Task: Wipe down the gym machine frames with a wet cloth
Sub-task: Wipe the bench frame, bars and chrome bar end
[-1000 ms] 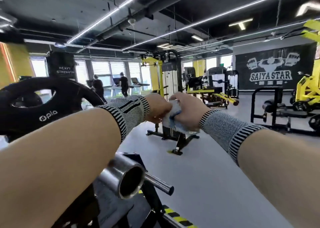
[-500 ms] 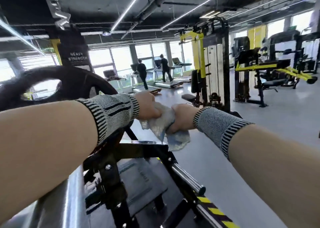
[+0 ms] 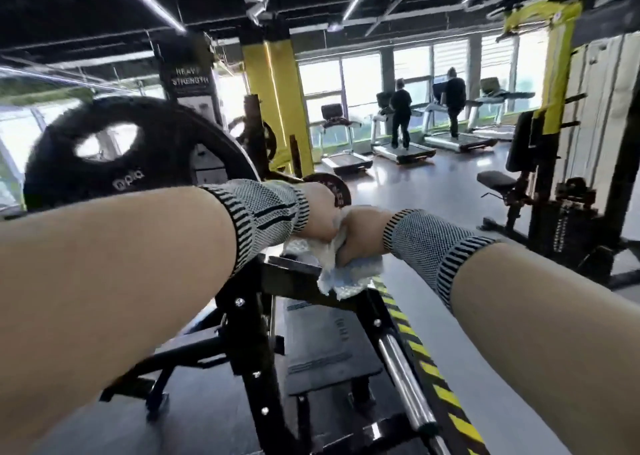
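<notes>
A crumpled white and pale blue cloth is bunched between both my hands, just above the black frame of a plate-loaded gym machine. My left hand grips the cloth's upper end. My right hand grips its lower part, from which a fold hangs down onto the frame's crossbar. Both wrists wear grey and black knit bands. My fingers are hidden behind the backs of my hands.
A large black weight plate stands at the left on the machine. A chrome bar and yellow-black floor tape run along the right. A cable machine stands right; two people walk on treadmills by the far windows.
My view has swung left and down. Both hands, still gripping the cloth, have come down from mid-air to the black frame, and the cloth now hangs against the crossbar.
</notes>
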`<move>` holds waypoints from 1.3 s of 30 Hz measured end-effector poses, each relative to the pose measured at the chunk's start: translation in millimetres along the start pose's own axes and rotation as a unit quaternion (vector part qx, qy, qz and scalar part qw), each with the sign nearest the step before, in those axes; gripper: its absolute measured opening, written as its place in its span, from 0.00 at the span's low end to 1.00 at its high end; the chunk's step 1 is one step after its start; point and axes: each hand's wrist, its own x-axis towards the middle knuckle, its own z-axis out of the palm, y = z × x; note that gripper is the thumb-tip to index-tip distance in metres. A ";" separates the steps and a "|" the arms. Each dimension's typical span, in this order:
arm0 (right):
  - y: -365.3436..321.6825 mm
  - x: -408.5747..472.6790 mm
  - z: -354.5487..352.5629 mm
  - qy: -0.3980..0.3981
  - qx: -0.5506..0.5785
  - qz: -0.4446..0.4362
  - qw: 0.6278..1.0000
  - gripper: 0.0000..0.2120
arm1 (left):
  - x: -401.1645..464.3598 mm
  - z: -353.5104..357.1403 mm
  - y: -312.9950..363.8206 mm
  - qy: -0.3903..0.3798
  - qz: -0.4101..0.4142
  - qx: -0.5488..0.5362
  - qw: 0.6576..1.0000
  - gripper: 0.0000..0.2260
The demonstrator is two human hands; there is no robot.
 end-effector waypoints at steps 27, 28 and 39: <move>189.9 66.5 257.5 -0.062 0.112 0.235 0.963 0.06 | 119.1 353.8 63.4 -0.055 -0.244 -0.437 0.864 0.15; 194.4 68.7 267.4 -0.076 0.126 0.234 0.961 0.07 | 123.6 363.9 69.3 -0.084 -0.242 -0.455 0.853 0.15; 223.7 84.0 353.7 -0.099 0.394 0.236 0.883 0.05 | 152.0 430.3 106.5 -0.111 -0.379 -0.497 0.773 0.19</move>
